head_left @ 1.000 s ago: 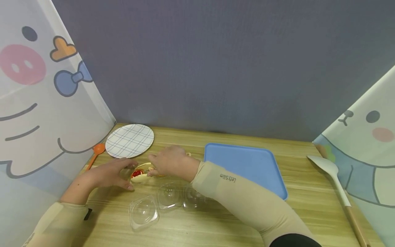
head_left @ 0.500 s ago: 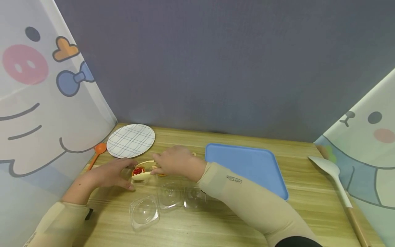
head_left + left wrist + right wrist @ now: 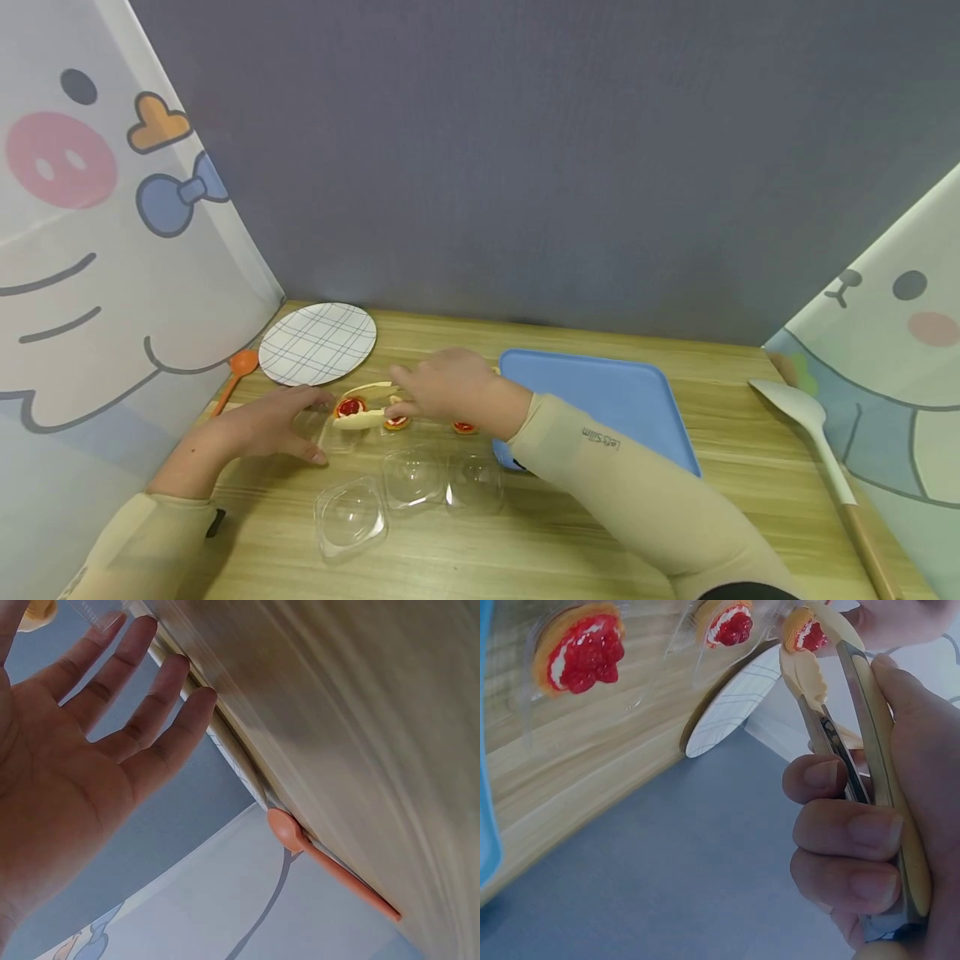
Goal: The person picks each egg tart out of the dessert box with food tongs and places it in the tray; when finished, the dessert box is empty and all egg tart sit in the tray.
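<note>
My right hand (image 3: pixel 453 387) grips tongs (image 3: pixel 874 720) with cream scalloped ends, fingers curled round their metal arms. Between the spread tong ends sits a small red-topped tart (image 3: pixel 350 407), above a clear plastic container at the left. My left hand (image 3: pixel 262 425) stands beside that container, thumb and fingers apart; in the left wrist view its fingers (image 3: pixel 154 697) reach out straight, fingertips at the clear plastic edge. Two more tarts lie in a row to the right, the middle tart (image 3: pixel 731 622) and the right tart (image 3: pixel 585 649), each in clear plastic.
Clear domed lids (image 3: pixel 350 517) lie open in front of the tarts. A blue tray (image 3: pixel 600 387) is on the right, under my right forearm. At the back left are a checked plate (image 3: pixel 318 342) and an orange spoon (image 3: pixel 243 362). A white wooden-handled turner (image 3: pixel 802 411) lies far right.
My right hand and the tongs have moved to the right, and the tart between the tong ends has shifted right with them. More of the other tarts shows. My left hand has stayed put.
</note>
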### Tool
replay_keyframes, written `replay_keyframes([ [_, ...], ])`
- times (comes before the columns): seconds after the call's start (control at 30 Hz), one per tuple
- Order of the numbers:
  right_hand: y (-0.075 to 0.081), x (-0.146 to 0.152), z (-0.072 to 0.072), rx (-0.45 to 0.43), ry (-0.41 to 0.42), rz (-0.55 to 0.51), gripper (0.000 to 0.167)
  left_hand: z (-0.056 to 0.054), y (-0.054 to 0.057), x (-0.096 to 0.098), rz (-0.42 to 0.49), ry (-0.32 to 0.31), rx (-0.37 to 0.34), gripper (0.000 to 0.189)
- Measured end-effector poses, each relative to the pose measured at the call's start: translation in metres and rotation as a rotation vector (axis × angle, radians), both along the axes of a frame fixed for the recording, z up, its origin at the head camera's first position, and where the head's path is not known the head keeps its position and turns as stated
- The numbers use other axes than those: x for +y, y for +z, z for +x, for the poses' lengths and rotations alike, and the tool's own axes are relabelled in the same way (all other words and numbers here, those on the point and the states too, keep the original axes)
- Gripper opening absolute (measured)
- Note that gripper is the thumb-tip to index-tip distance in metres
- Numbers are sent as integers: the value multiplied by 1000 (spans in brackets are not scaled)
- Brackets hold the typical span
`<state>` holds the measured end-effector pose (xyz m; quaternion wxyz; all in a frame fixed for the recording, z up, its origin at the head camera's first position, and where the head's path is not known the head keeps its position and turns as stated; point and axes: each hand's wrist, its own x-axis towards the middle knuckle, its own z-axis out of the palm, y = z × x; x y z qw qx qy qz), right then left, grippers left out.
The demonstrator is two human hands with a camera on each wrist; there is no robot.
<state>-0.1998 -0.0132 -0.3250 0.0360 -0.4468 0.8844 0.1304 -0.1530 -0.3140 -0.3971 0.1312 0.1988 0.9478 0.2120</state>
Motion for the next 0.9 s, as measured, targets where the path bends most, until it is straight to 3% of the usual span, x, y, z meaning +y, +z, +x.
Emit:
replay_keyframes([
  [0.53,18,37,-2,-35,-67,-67,50,2,0,0,5,12,-11,90],
  [0.9,17,81,-8,-45,-142,-123,48,5,0,1,25,26,-22,92],
])
